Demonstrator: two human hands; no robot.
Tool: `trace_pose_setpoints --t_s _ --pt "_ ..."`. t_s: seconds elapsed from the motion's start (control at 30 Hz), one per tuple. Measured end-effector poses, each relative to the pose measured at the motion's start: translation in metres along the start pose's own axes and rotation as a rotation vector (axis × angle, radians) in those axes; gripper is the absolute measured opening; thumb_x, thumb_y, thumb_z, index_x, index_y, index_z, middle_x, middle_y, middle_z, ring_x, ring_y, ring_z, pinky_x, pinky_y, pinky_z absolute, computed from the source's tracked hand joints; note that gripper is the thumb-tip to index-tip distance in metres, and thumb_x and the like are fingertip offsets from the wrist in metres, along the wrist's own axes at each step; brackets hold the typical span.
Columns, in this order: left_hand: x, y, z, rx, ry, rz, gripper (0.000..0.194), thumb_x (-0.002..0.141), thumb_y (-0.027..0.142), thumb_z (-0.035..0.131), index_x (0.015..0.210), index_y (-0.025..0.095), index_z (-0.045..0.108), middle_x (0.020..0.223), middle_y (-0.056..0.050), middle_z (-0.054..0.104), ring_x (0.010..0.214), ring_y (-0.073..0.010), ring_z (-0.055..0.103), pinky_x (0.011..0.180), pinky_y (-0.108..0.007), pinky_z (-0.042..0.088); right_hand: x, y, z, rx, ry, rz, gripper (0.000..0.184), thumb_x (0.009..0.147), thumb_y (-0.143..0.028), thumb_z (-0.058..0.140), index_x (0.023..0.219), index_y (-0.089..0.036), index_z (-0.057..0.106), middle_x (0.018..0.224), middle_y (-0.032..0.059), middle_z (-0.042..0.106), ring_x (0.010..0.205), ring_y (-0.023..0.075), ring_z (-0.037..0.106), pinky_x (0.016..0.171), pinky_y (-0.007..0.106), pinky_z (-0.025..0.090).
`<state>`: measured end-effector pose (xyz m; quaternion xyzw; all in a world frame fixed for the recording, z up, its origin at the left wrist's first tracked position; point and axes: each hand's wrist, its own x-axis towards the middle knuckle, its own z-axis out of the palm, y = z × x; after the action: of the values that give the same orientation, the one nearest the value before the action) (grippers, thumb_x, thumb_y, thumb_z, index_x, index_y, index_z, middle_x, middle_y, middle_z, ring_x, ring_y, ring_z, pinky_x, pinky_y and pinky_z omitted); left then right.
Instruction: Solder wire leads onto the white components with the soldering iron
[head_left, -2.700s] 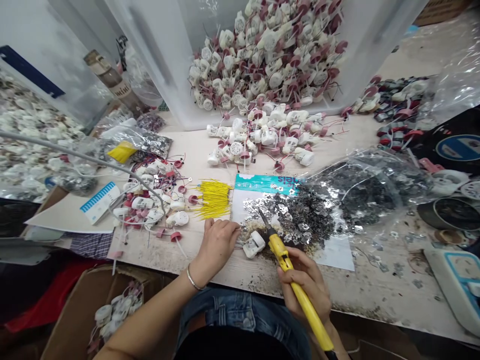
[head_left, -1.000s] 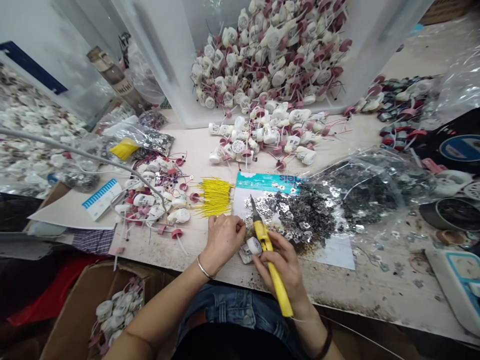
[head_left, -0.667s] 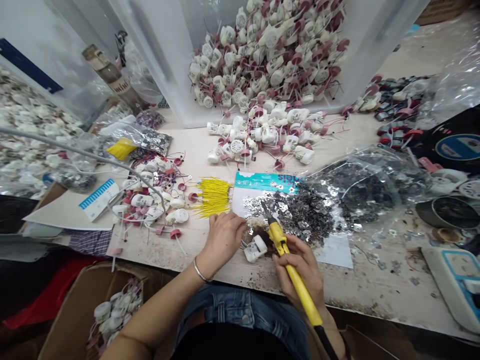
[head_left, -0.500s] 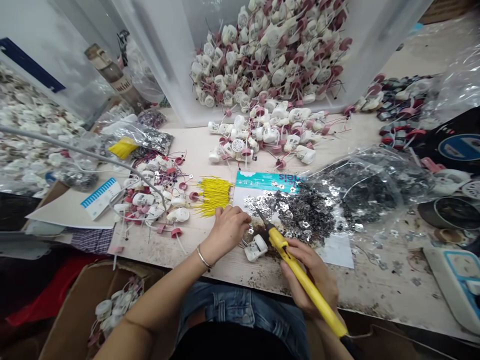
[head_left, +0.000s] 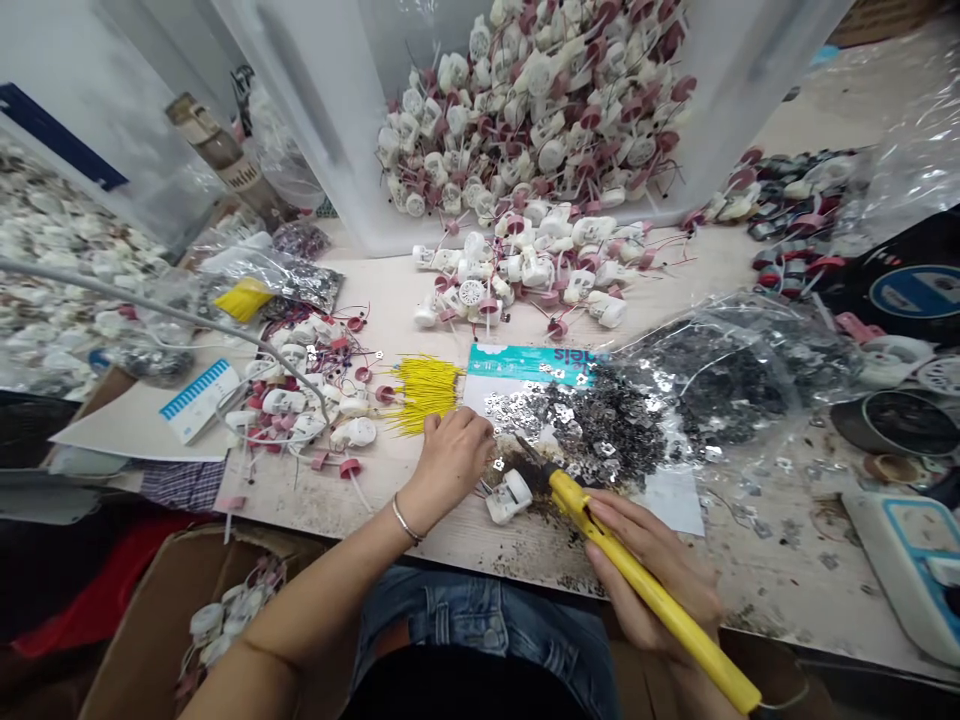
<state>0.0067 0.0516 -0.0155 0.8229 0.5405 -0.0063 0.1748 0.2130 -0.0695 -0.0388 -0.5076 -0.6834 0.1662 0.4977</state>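
Observation:
My right hand [head_left: 664, 570] is wrapped around the yellow handle of a soldering iron [head_left: 637, 575]. The iron's dark tip points up and left, over the brown-stained patch of table. My left hand [head_left: 454, 455] has its fingers curled together in a pinch, and what they hold is hidden. Just right of those fingers lies a small white plastic housing [head_left: 509, 497] with a thin wire. Beyond the left hand, a bunch of yellow wires [head_left: 425, 393] is spread on the table. Small silver metal tabs [head_left: 517, 408] and a dark heap of similar pieces [head_left: 619, 425] lie past the iron's tip.
A clear plastic bin [head_left: 352, 190] full of white and pink parts stands at the back, with more parts [head_left: 532, 265] before it. Another pile [head_left: 300, 395] lies left, crossed by a grey cable [head_left: 150, 297]. At right are a plastic bag [head_left: 750, 370] and a dark cup [head_left: 896, 425].
My right hand has drawn the soldering iron back, down and to the right. My left hand has shifted slightly left, its fingers still together. The white housing stays about where it was.

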Motion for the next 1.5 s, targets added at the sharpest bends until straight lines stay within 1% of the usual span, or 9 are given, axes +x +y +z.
trace_pose_setpoints --t_s 0.17,0.3,0.6,0.67,0.83,0.9,1.03,1.2,1.5 --pt "0.000 -0.031 -0.007 0.068 0.191 -0.157 0.015 0.092 0.022 0.054 0.092 0.020 0.068 0.095 -0.006 0.068 0.095 -0.0238 0.058 0.083 -0.039 0.032 -0.007 -0.001 0.010 -0.010 0.149 0.053 0.053 0.075 -0.003 0.063 0.126 -0.018 0.056 0.115 0.0094 0.064 0.104 0.0216 0.064 0.084 0.034 0.058" --pt "0.002 -0.057 -0.007 0.082 0.183 -0.152 0.012 0.087 0.019 0.059 0.085 0.020 0.071 0.090 -0.006 0.069 0.093 -0.0257 0.058 0.080 -0.039 0.033 -0.005 -0.003 0.017 0.013 0.127 0.053 0.049 0.077 -0.006 0.061 0.124 -0.019 0.057 0.113 0.0086 0.066 0.103 0.0219 0.065 0.082 0.035 0.059" --pt "0.000 -0.059 -0.011 0.034 0.336 -0.067 0.013 0.086 0.015 0.058 0.081 0.018 0.069 0.096 -0.008 0.067 0.095 -0.0242 0.056 0.087 -0.039 0.035 -0.015 -0.003 0.011 -0.057 0.179 0.071 0.053 0.076 -0.004 0.064 0.126 -0.022 0.057 0.119 0.0075 0.064 0.104 0.0210 0.064 0.083 0.034 0.059" --pt "-0.001 -0.050 -0.012 -0.059 0.270 -0.013 0.012 0.088 0.016 0.058 0.085 0.019 0.069 0.094 -0.006 0.070 0.092 -0.0219 0.058 0.089 -0.039 0.033 -0.020 -0.004 0.009 -0.089 0.157 0.079 0.051 0.077 -0.004 0.063 0.124 -0.022 0.059 0.124 0.0078 0.062 0.108 0.0216 0.063 0.086 0.034 0.058" --pt "0.007 -0.012 -0.004 -0.256 -0.147 0.122 0.009 0.085 0.018 0.063 0.082 0.020 0.071 0.083 -0.001 0.074 0.085 -0.0188 0.062 0.086 -0.037 0.030 -0.032 -0.010 0.000 0.057 0.158 0.129 0.065 0.080 -0.008 0.059 0.140 -0.020 0.041 0.125 0.0093 0.062 0.107 0.0260 0.065 0.079 0.039 0.061" --pt "0.013 -0.001 -0.001 -0.236 -0.205 0.166 0.010 0.085 0.020 0.063 0.079 0.020 0.071 0.082 -0.001 0.074 0.085 -0.0192 0.062 0.085 -0.037 0.029 -0.036 -0.017 -0.007 0.008 0.158 0.131 0.053 0.079 -0.010 0.059 0.131 -0.018 0.052 0.120 0.0089 0.065 0.103 0.0258 0.067 0.077 0.037 0.062" --pt "0.021 0.010 0.003 -0.171 -0.211 0.194 0.014 0.085 0.022 0.062 0.075 0.019 0.072 0.079 -0.004 0.073 0.085 -0.0215 0.061 0.086 -0.040 0.028 -0.041 -0.027 -0.016 -0.072 0.116 0.123 0.029 0.078 -0.010 0.061 0.106 -0.016 0.065 0.112 0.0093 0.068 0.099 0.0244 0.068 0.075 0.034 0.062" --pt "0.021 0.017 0.002 -0.120 -0.201 0.161 0.017 0.084 0.022 0.060 0.072 0.018 0.072 0.077 -0.006 0.073 0.084 -0.0236 0.060 0.087 -0.044 0.028 -0.046 -0.017 -0.008 -0.107 0.019 0.042 0.047 0.080 -0.007 0.057 0.126 -0.016 0.057 0.123 0.0110 0.063 0.106 0.0258 0.066 0.083 0.038 0.060" --pt "0.021 0.026 -0.002 -0.073 -0.203 0.131 0.022 0.080 0.015 0.055 0.063 0.017 0.069 0.067 -0.006 0.069 0.074 -0.0220 0.061 0.082 -0.042 0.030 -0.042 -0.014 -0.009 -0.166 -0.076 -0.062 0.052 0.078 -0.002 0.057 0.129 -0.015 0.055 0.123 0.0122 0.063 0.107 0.0241 0.065 0.085 0.035 0.060"
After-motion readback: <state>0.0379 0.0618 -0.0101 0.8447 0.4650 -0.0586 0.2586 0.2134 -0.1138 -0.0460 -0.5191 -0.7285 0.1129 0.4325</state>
